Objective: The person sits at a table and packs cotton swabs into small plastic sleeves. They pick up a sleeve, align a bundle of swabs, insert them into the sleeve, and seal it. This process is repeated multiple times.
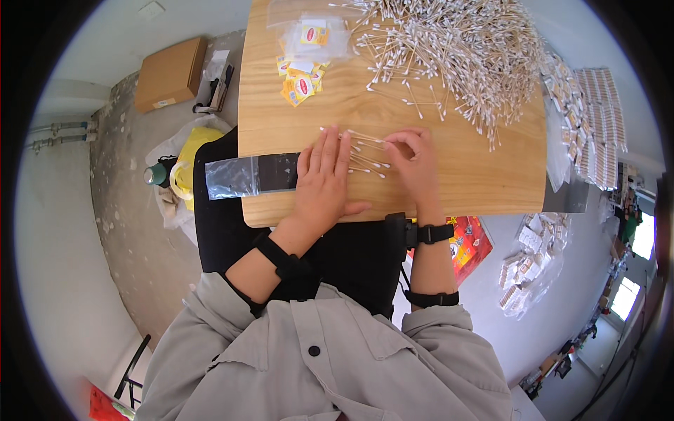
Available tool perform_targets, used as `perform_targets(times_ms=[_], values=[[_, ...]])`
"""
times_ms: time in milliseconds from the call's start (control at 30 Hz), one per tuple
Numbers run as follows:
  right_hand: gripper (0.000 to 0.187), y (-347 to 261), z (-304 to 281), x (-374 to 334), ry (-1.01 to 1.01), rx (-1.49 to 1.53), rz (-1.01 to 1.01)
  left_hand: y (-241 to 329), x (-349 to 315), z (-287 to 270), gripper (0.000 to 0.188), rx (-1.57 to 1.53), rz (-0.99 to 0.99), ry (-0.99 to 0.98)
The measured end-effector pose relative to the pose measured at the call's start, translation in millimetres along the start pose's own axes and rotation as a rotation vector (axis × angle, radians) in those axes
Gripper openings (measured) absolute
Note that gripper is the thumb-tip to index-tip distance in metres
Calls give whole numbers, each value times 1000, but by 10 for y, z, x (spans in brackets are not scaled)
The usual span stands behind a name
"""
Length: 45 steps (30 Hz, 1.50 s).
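Observation:
My left hand (323, 175) lies flat on the wooden table, fingers stretched out over a few cotton swabs (368, 160). Their white tips stick out to its right, and the parts under the palm are hidden. Thumb and fingers of my right hand (415, 165) are pinched together at the end of the uppermost swab. To the left of my left hand, a clear plastic bag (233, 178) rests on a dark strip (277, 172) and overhangs the table's left edge. A big heap of loose cotton swabs (456, 59) covers the far right of the table.
Yellow and red labels (300, 85) lie beside clear plastic bags (326, 43) at the far left of the table (323, 123). Packed swab bundles (597, 119) are stacked beyond the right edge; more packs (533, 256) lie lower right. A cardboard box (170, 74) stands on the floor.

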State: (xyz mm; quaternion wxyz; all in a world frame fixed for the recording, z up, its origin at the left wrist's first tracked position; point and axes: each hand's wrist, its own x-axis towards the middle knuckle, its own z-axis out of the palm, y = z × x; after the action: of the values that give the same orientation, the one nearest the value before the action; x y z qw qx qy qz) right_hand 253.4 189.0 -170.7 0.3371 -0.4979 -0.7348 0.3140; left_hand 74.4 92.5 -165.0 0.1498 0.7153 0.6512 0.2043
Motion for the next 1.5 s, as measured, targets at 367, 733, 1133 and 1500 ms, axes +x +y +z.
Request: perform_targets(times_ms=[367, 733, 1133, 1500], values=[[11, -109, 88, 129, -83, -44, 128, 47, 16, 60, 117, 30, 16, -12], [35, -2, 403, -239, 428, 317, 135, -107, 49, 32, 126, 9, -50, 11], [54, -81, 580, -56, 373, 833, 207, -330, -85, -199, 98, 115, -98, 81], [52, -150, 653, -79, 361, 801, 162, -104, 148, 118, 76, 36, 13, 52]])
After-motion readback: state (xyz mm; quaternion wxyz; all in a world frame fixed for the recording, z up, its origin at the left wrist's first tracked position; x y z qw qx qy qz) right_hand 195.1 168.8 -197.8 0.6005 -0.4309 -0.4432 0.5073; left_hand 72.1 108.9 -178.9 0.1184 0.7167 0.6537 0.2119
